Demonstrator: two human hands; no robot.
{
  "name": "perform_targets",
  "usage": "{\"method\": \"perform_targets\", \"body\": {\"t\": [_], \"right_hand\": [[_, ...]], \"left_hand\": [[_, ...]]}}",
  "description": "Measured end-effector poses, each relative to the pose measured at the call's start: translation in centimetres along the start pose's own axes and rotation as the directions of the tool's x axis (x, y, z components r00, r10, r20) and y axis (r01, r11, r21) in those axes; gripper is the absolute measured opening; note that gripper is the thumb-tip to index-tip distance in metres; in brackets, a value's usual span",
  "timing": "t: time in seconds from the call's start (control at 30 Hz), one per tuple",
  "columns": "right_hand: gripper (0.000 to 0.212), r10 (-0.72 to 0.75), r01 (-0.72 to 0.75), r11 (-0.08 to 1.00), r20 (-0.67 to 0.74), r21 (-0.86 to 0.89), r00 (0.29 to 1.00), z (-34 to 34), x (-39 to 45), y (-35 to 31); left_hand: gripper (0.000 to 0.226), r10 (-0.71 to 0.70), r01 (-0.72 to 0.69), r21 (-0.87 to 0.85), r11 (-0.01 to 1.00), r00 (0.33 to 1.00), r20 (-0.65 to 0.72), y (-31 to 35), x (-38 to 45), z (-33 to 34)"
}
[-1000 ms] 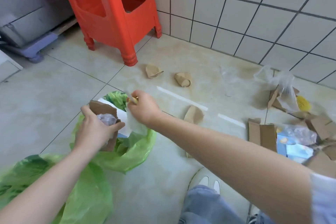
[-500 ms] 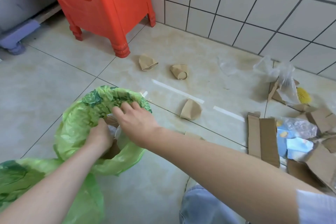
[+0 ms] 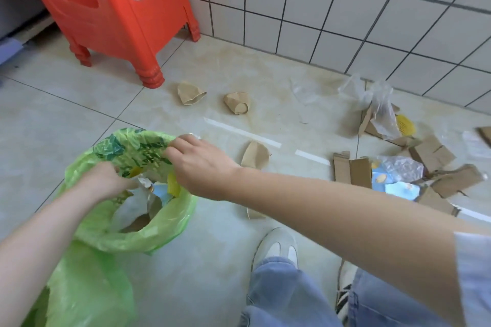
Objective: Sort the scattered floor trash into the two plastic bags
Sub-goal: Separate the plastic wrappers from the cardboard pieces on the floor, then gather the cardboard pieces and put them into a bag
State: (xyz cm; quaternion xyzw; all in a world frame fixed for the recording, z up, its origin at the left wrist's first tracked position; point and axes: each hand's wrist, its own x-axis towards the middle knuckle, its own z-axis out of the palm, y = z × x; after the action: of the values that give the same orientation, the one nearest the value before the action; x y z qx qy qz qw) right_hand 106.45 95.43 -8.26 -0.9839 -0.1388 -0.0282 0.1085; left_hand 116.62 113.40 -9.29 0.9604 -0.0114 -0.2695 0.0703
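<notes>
The green bag (image 3: 159, 228) in front of my knees was thin film, nearly weightless and limp, so its mouth would not stay open unless I held it. My right hand (image 3: 204, 167) pinched the far rim of the bag between fingers and thumb and lifted it, which was the sensible place to take it, since the film bunches there into something I could grip. My left hand (image 3: 106, 180) was at the near rim with its fingers curled down into the opening; I judged it was gripping the film or the scraps just inside, but the fingertips were hidden and I could not tell which. The second green bag (image 3: 79, 292) lay slack on the floor at my left.

The rest would be easy to lift: the crushed paper cups (image 3: 190, 93) near the red stool (image 3: 111, 8) were light and stiff enough to take by the rim, the cardboard pieces (image 3: 352, 171) by an edge. The clear plastic wrap (image 3: 377, 103) by the wall looked slippery and would want a bunching grab.

A second earlier my left hand had held a brown cardboard piece with a wad of plastic above the bag, and my right had held a white scrap. Those had gone inside since, and both hands had shifted to the rim, pulling the mouth wider. The litter on the floor had not moved.
</notes>
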Motion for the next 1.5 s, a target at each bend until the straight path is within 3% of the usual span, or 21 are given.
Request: {"method": "perform_targets", "body": {"t": [0.1, 0.23, 0.37, 0.53, 0.67, 0.87, 0.97, 1.1, 1.17, 1.3, 1.5], "right_hand": [[0.036, 0.023, -0.023, 0.998, 0.014, -0.053, 1.000, -2.7, -2.9, 3.2], [0.036, 0.161, -0.156, 0.985, 0.075, -0.069, 0.984, -5.8, -7.5, 7.1], [0.036, 0.316, -0.309, 0.949, 0.145, -0.067, 0.938, -8.6, -12.9, 9.4], [0.036, 0.450, -0.441, 0.893, 0.207, -0.089, 0.869, -11.7, -19.6, 12.1], [0.040, 0.559, -0.559, 0.826, 0.245, -0.079, 0.792, -13.2, -25.4, 14.6], [0.029, 0.663, -0.671, 0.733, 0.339, -0.111, 0.668, -10.0, -33.7, 17.8], [0.037, 0.727, -0.785, 0.619, 0.371, 0.010, 0.578, -7.3, -36.4, 19.1], [0.031, 0.858, -0.904, 0.331, 0.314, 0.270, 0.407, -2.6, -39.5, 19.5], [0.030, 0.876, -0.921, 0.246, 0.338, 0.303, 0.345, 0.8, -41.2, 19.1], [0.041, 0.855, -0.929, 0.264, 0.383, 0.258, 0.350, 6.8, -43.7, 17.5], [0.046, 0.884, -0.922, 0.380, 0.264, 0.078, 0.386, 11.1, -44.3, 16.4]], "left_hand": [[0.053, 0.064, -0.064, 0.004, 0.998, 0.986, -0.156, 1.8, -1.9, -2.2], [0.025, 0.217, -0.268, -0.097, 0.958, 0.907, -0.361, 6.3, -5.2, -2.7], [0.014, 0.372, -0.464, -0.149, 0.873, 0.833, -0.411, 12.7, -9.5, -1.5], [0.015, 0.528, -0.600, -0.193, 0.776, 0.786, -0.322, 19.8, -13.1, 2.3], [0.015, 0.584, -0.624, -0.221, 0.750, 0.781, -0.223, 24.4, -14.7, 5.9], [0.013, 0.657, -0.657, -0.219, 0.721, 0.749, -0.082, 28.6, -15.3, 11.7], [0.013, 0.682, -0.671, -0.189, 0.717, 0.731, -0.007, 29.9, -15.0, 15.0], [0.015, 0.711, -0.694, -0.154, 0.703, 0.692, 0.128, 31.4, -14.6, 19.8], [0.020, 0.731, -0.728, -0.099, 0.678, 0.655, 0.192, 32.1, -14.5, 22.4], [0.037, 0.708, -0.751, 0.029, 0.660, 0.634, 0.311, 33.3, -14.1, 27.5], [0.064, 0.513, -0.543, 0.028, 0.839, 0.808, 0.291, 35.5, -13.7, 32.2]]}}
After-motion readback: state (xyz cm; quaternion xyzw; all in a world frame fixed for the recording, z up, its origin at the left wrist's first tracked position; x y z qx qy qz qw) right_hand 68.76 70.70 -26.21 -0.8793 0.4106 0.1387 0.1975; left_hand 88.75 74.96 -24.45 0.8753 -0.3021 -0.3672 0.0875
